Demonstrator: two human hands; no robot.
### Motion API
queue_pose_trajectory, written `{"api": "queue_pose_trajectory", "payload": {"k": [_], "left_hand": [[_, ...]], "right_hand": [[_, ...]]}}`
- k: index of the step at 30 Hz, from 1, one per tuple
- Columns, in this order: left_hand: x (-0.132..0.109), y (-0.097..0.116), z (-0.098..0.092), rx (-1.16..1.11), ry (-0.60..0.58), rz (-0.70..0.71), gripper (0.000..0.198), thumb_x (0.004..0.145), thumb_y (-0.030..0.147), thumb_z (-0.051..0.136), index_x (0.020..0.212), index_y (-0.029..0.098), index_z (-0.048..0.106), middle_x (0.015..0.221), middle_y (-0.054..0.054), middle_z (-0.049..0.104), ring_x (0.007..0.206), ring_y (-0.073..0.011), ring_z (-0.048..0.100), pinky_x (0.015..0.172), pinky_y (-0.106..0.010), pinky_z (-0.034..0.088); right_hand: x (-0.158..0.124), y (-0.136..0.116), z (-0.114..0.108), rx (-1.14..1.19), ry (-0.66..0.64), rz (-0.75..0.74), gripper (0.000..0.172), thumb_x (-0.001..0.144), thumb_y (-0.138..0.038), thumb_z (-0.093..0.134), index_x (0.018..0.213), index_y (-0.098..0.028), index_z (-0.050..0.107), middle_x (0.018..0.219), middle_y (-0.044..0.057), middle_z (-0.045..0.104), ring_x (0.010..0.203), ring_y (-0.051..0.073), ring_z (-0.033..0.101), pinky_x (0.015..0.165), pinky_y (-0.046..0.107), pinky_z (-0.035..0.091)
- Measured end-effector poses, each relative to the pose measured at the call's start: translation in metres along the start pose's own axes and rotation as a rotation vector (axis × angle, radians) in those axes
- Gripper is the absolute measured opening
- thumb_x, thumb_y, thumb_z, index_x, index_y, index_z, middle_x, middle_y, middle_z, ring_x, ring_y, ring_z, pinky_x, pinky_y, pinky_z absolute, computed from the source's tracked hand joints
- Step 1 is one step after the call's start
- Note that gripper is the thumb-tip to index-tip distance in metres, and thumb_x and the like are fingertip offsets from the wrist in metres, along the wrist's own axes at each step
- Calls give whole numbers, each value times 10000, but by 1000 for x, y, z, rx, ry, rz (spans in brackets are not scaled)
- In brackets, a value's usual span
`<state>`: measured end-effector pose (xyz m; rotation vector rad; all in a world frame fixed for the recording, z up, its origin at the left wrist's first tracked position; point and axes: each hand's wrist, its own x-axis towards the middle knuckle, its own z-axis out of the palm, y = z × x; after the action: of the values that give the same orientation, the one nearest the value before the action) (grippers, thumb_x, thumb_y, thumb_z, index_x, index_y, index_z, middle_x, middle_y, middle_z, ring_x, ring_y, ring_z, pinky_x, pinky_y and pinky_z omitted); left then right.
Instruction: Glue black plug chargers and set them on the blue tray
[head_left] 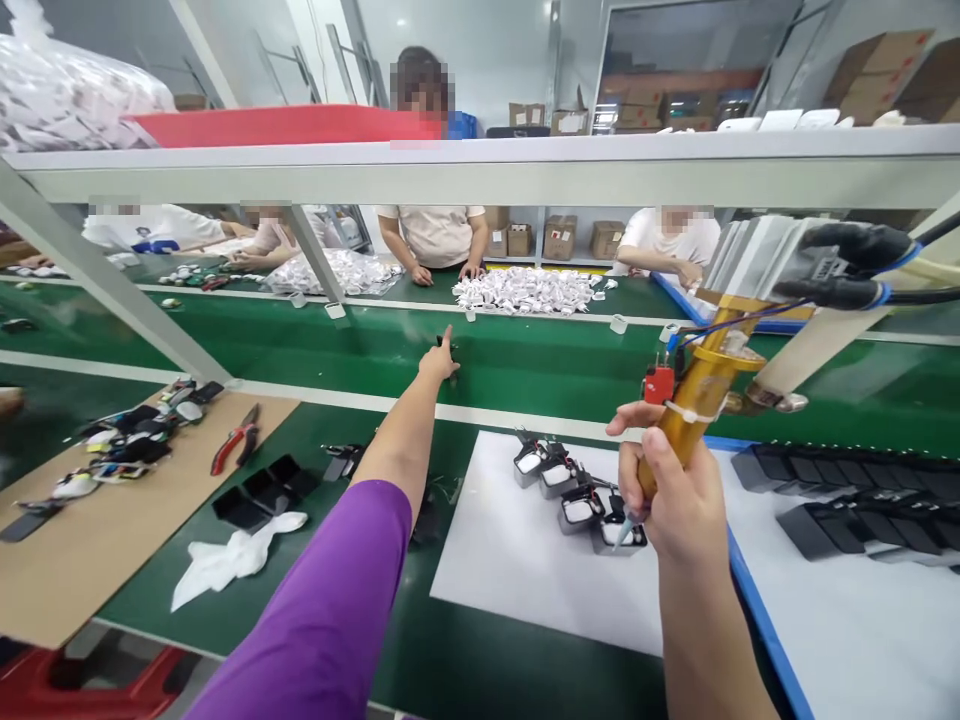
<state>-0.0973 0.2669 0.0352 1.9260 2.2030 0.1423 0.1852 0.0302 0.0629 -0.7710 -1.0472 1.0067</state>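
Note:
My left hand (438,362) is stretched far forward over the green conveyor belt (360,350). A small black part, mostly hidden by the hand, shows at its fingers; its kind is unclear. My right hand (679,485) is wrapped around a gold-coloured glue gun (686,425) with cables and a red switch on it. Its pale tapered nozzle (624,530) points down over the nearest of several small black housings (581,512) with white insides and wires. These housings stand in a slanting row on a white sheet (517,580).
At right, a blue-edged tray (847,620) holds rows of black housings (840,525). Red-handled pliers (237,442) and wired parts lie on cardboard (97,540). Nearby are black cases (262,492) and a white cloth (236,555). A shelf (480,180) crosses above; co-workers sit beyond the belt.

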Motion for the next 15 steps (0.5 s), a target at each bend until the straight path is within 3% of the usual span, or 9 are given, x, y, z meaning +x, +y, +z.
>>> {"api": "queue_pose_trajectory", "payload": {"k": [4, 7, 9, 12, 15], "left_hand": [[0, 11, -10, 95, -20, 135, 900, 792, 331, 682, 1515, 177, 169, 1197, -163, 652, 1098, -305, 612, 887, -330, 462], [-27, 26, -23, 134, -14, 246, 840, 756, 388, 713, 1470, 238, 298, 1217, -124, 650, 1138, -325, 584, 920, -335, 439], [-66, 35, -31, 145, -2, 331, 830, 731, 440, 725, 1445, 267, 338, 1202, -104, 658, 1129, -336, 588, 926, -348, 433], [-148, 40, -27, 122, 40, 589, 789, 753, 450, 694, 1433, 259, 342, 1149, -89, 678, 1016, -307, 650, 835, -316, 465], [-225, 34, 2, 37, -150, 711, 767, 777, 374, 678, 1443, 230, 327, 1093, -87, 692, 903, -264, 680, 741, -276, 484]], "right_hand": [[-1, -3, 0, -6, 2, -28, 239, 874, -411, 592, 993, -204, 609, 916, 14, 627, 348, 0, 416, 275, 156, 277], [-1, -6, 1, -7, 3, -51, 227, 872, -400, 598, 985, -205, 621, 885, 7, 620, 342, 2, 417, 279, 162, 278], [0, -8, 2, -5, 0, -60, 228, 868, -397, 604, 984, -202, 626, 871, 5, 618, 337, 4, 417, 273, 167, 278], [1, -8, 3, 8, -8, -71, 243, 854, -415, 619, 969, -201, 622, 847, -3, 620, 323, 8, 409, 249, 170, 266], [0, -8, 4, 21, -16, -67, 270, 842, -439, 632, 970, -202, 609, 838, -11, 623, 322, 7, 407, 241, 166, 266]]}}
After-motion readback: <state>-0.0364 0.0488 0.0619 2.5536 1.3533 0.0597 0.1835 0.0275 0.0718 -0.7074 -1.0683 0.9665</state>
